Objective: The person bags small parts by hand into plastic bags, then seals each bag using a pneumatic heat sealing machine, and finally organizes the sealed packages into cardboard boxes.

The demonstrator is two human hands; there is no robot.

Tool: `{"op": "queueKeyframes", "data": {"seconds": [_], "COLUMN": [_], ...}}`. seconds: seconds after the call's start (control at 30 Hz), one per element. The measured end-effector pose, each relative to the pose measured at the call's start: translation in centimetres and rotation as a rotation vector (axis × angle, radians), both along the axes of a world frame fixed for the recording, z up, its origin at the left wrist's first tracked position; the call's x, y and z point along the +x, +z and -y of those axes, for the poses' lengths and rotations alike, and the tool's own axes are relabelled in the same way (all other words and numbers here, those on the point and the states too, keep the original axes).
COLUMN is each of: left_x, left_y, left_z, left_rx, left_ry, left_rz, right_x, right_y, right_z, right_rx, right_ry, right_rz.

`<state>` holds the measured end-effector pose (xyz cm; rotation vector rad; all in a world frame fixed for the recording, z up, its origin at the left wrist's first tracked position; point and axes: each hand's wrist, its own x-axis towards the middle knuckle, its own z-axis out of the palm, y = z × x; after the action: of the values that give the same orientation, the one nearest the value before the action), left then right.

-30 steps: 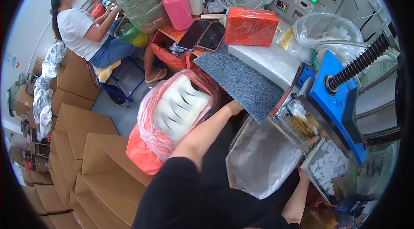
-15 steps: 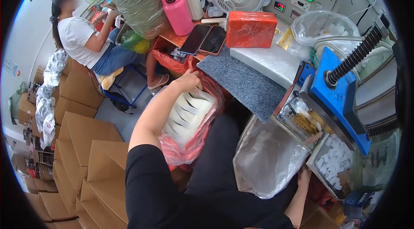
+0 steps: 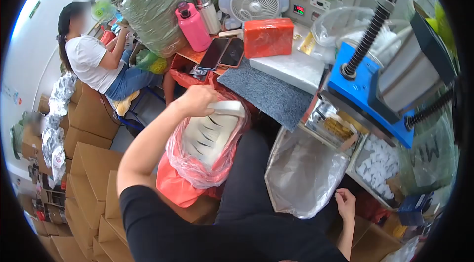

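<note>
A stack of white, foam-like sheets (image 3: 206,133) with dark curved slits sits in a pink-red plastic bag (image 3: 176,156) beside my thigh. My left hand (image 3: 198,100) is closed on the far end of the top white sheet (image 3: 228,108), which is raised and bent there. Its fingertips are partly hidden. My right hand (image 3: 346,204) hangs low by the right edge of a tray lined with clear plastic (image 3: 303,178). Its fingers are loosely curled and apart, with nothing visible in them.
A blue press (image 3: 360,82) stands at the right above a bin of white pieces (image 3: 377,168). A grey mat (image 3: 266,92), two phones (image 3: 231,53), a red wrapped block (image 3: 268,38) and a fan (image 3: 254,3) occupy the bench. Cardboard boxes (image 3: 91,173) stand left; another person (image 3: 96,59) sits beyond.
My left hand has lifted the far end of the top white sheet. My right hand has drawn back slightly from beneath the bin's edge. The camera view has shifted.
</note>
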<state>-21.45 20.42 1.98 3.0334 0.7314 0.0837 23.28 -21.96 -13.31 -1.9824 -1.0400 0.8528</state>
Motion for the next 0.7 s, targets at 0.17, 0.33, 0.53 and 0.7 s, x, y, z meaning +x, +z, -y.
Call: {"op": "queueKeyframes", "data": {"seconds": [0.17,0.33,0.53,0.7], "left_x": [5.9,10.7,7.4,11.6], "left_y": [8.9,2.7,-10.3,-9.8], "left_z": [11.0,20.0,25.6,30.3], "left_rx": [-0.504,-1.617,-2.711,-1.987], "left_ry": [-0.122,0.196,0.542,0.771], "left_rz": [0.121,0.17,1.051,0.819], "right_x": [-10.1,-11.7,-11.6,-11.5], "right_y": [14.6,13.7,5.6,5.3], "right_z": [-8.7,-9.5,-3.2,-2.1], "right_rx": [0.387,0.031,0.035,0.099], "right_ry": [0.462,0.575,0.07,-0.072], "right_rz": [0.009,-0.661,-1.028,-0.746]}}
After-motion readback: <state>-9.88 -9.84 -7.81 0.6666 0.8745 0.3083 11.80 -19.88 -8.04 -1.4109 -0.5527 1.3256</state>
